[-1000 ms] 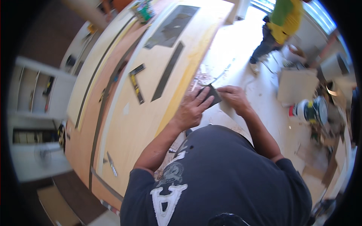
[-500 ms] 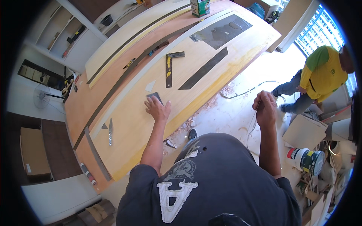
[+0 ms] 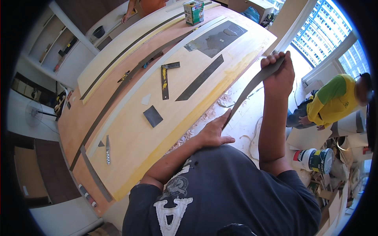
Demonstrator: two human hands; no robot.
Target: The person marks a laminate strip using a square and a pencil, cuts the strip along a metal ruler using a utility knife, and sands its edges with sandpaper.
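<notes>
A long, thin, dark grey veneer-like strip (image 3: 252,84) bows between my hands. My right hand (image 3: 278,74), raised on the right, is closed with fingers and thumb around its upper end. The strip's lower part meets my left hand (image 3: 214,131), held low in front of my shirt. Those fingers are stretched out against the strip and the thumb stands apart. On the pale wooden panel (image 3: 130,165) to the left lie a small dark rectangular piece (image 3: 153,116), a try square (image 3: 164,80), a dark strip (image 3: 201,78) and a utility knife (image 3: 108,150).
A large dark sheet (image 3: 218,39) and a metal can (image 3: 194,12) are at the far end of the worktop. Wood shavings (image 3: 185,139) litter the floor along the panel. On the right a person in yellow and green (image 3: 332,100) bends near paint buckets (image 3: 314,160). Another person's hand (image 3: 125,18) shows behind.
My left hand has left the dark rectangular piece and come to the strip. My right hand has risen, and the strip now shows broadside. Another person has appeared at the far side.
</notes>
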